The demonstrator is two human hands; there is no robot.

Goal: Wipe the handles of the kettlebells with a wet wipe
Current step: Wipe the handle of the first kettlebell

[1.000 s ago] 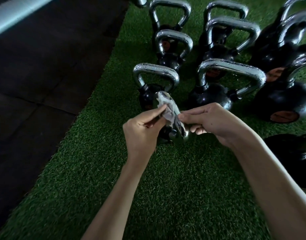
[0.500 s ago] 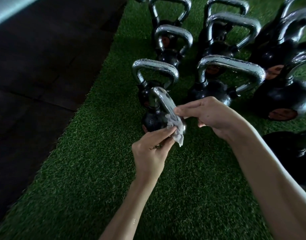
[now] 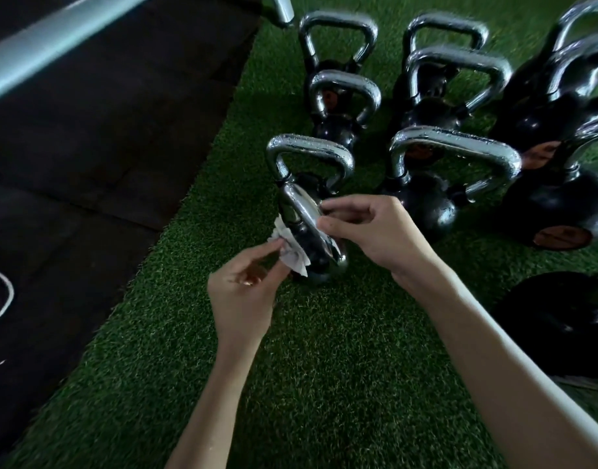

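Note:
A small black kettlebell with a chrome handle stands nearest me on the green turf. My left hand pinches a crumpled white wet wipe against the left side of that handle. My right hand pinches the handle's upper right side with thumb and fingers. Behind it stand several more black kettlebells with chrome handles, the closest being one straight behind and a larger one to its right.
Dark rubber floor mats border the turf on the left, with a white curved marking. A pale metal bar crosses the top left. A black rounded weight lies at the right edge.
My left hand has carried the wipe from the near end of the handle round to its left side. My right hand stays on the handle. The camera view has shifted slightly.

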